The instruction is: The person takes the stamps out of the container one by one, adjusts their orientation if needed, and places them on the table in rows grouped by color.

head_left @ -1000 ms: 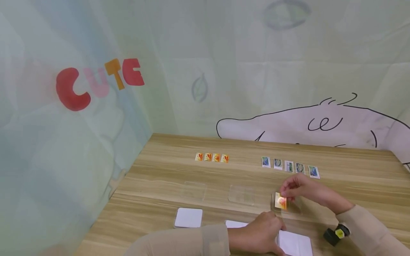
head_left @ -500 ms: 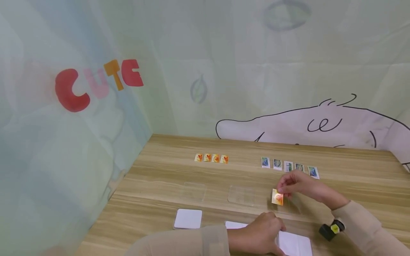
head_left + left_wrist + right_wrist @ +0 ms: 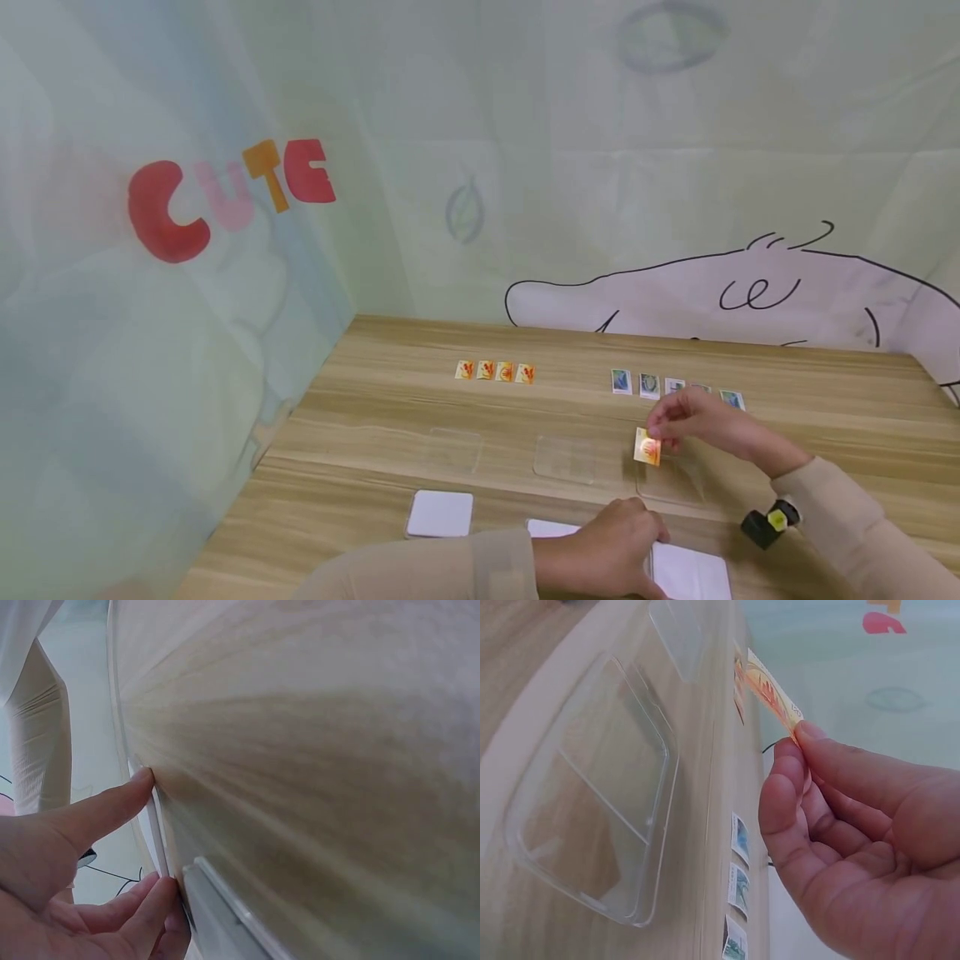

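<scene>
My right hand (image 3: pixel 696 422) pinches a small orange-and-yellow stamp (image 3: pixel 647 450) by its corner between thumb and fingers. In the right wrist view the stamp (image 3: pixel 769 688) stands raised from the tabletop, with a shallow clear plastic lid (image 3: pixel 604 791) lying below and beside it. My left hand (image 3: pixel 611 546) grips the left side of a flat white square case (image 3: pixel 692 573) near the front of the table. Thumb and fingers (image 3: pixel 112 806) lie against its thin edge in the left wrist view.
Several orange stamps (image 3: pixel 495 372) lie in a row at the back, and several blue-green stamps (image 3: pixel 621 382) further right. Two more clear lids lie left of the right hand, one here (image 3: pixel 564 459). Another white square (image 3: pixel 441 512) sits at the front left; a third (image 3: pixel 551 527) is partly covered.
The right hand has lifted the orange stamp up and away from the clear lid, moving slightly left and toward the back. The left hand has stayed on the white case.
</scene>
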Tool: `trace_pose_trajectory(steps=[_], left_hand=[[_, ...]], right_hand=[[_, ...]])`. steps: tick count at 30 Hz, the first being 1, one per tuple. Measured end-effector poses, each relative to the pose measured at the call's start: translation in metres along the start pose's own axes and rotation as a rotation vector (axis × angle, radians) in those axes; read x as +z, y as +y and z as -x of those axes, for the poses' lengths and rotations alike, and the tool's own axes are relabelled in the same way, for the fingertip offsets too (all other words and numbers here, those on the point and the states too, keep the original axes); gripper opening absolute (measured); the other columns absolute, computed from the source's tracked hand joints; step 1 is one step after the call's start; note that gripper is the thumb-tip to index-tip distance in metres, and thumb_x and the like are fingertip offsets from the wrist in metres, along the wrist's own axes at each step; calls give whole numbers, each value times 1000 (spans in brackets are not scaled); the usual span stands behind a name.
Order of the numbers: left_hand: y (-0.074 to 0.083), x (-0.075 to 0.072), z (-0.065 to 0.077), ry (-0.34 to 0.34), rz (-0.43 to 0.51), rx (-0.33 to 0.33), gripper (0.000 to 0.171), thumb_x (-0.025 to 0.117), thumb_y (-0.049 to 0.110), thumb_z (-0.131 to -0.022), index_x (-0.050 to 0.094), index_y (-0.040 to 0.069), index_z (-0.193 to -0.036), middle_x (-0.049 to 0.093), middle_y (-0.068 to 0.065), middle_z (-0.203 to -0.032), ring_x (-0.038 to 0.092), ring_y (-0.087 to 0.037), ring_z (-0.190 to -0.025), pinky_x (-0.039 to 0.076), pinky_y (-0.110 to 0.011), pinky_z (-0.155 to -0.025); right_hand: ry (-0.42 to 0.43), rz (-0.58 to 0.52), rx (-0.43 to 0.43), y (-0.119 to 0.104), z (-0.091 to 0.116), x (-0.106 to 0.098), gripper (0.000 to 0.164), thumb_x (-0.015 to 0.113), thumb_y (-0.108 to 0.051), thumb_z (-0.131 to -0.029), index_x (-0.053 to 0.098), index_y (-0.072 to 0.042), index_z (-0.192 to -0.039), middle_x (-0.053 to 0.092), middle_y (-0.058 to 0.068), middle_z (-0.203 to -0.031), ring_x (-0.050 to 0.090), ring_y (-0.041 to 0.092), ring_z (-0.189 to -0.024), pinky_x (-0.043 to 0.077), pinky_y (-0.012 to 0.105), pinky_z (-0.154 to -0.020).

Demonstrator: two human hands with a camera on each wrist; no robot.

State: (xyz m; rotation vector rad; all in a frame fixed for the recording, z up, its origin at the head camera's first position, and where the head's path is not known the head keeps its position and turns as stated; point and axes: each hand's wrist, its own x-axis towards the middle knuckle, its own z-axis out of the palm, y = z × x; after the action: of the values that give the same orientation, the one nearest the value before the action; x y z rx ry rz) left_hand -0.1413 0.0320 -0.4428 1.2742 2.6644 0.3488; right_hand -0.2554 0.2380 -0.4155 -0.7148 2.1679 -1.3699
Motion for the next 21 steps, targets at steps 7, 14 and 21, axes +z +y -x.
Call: trace_pose_trajectory(steps=[7,14,21], left_hand=[[0,1,1,3,-3,1,53,88,45,-73,73,13,-112,66,13,-100,50,2,-93,36,-13,-82],[0,1,2,3,-4,2,53,87,46,-73,72,13,-112,65,12,-99,49,2,-92,36,-13,-82],[0,2,1,0,-44,11,52,86,48,-74,72,14,-112,65,13,-100,49,2,-93,35,-13,-82]], right_hand=[[29,-1,5,1,-6,-4,13,66,-3,-95,67,9,-99,66,12,-87,59,14,-71,53,28,-66],[34,13,5,2,-12,-7,13,65,-3,-95,67,9,-99,66,12,-85,59,14,-70,52,28,-65],[38,28,-16,2,-20,-9,12,65,-3,-95,67,9,-98,66,11,-83,59,14,-70,53,29,-65]])
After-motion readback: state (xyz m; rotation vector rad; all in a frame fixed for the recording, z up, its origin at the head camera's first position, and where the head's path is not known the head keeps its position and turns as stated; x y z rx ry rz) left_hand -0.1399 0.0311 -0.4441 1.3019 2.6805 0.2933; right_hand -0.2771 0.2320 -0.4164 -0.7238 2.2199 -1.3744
